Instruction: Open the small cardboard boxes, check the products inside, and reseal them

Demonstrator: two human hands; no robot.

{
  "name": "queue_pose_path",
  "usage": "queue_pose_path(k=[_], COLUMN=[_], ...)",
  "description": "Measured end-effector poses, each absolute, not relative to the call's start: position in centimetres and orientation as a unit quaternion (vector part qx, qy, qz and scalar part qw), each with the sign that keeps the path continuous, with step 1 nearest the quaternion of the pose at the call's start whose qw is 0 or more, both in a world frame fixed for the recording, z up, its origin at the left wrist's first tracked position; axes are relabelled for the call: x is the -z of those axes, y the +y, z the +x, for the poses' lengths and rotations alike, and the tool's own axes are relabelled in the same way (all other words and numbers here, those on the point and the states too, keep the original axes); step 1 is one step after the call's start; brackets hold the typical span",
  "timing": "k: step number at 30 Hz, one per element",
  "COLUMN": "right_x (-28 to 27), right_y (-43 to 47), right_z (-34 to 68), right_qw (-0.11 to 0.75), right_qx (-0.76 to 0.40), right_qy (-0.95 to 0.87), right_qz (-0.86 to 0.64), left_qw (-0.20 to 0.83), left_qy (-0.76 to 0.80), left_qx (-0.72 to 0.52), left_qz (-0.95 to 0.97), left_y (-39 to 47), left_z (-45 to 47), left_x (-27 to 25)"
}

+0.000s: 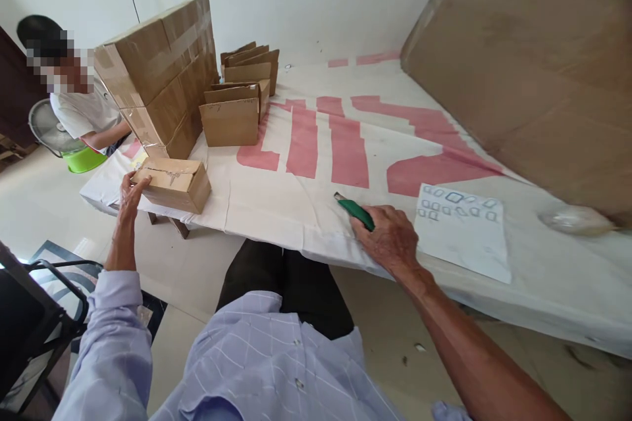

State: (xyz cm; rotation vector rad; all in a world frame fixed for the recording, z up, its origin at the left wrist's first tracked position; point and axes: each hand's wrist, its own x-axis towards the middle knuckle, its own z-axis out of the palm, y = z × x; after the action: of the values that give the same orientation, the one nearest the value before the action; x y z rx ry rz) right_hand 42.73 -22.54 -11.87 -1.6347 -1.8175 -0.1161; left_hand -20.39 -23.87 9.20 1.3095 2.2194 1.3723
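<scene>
My left hand (132,189) grips the left end of a small closed cardboard box (172,177), thumb on its top. The box lies near the table's front edge, and a torn or scuffed patch marks its top seam. In my right hand (388,233) is a green box cutter (356,212), its tip pointing forward and left just over the white cloth. Right of that hand lies a white sheet of paper (464,237) with rows of small hand-drawn shapes.
Taped boxes (162,72) form a stack at the left, beside open cartons (232,122) with raised flaps. A large cardboard box (533,66) stands at the right. A co-worker (81,105) sits beyond the stack. A chair (44,322) is at lower left.
</scene>
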Motion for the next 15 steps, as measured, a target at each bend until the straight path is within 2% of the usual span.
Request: queue_pose_path(k=[8, 15], right_x=[10.3, 9.1], right_y=[-22.7, -22.6], right_z=[42.2, 41.8], right_qw=[0.320, 0.324], right_qx=[0.042, 0.017], right_qy=[-0.697, -0.701], right_qz=[-0.640, -0.635], left_qw=[0.249, 0.397], left_qy=[0.620, 0.457], left_qx=[-0.447, -0.444], left_qz=[0.595, 0.660], left_y=[-25.2, -21.1], left_z=[-8.6, -5.0], left_x=[-5.9, -5.7])
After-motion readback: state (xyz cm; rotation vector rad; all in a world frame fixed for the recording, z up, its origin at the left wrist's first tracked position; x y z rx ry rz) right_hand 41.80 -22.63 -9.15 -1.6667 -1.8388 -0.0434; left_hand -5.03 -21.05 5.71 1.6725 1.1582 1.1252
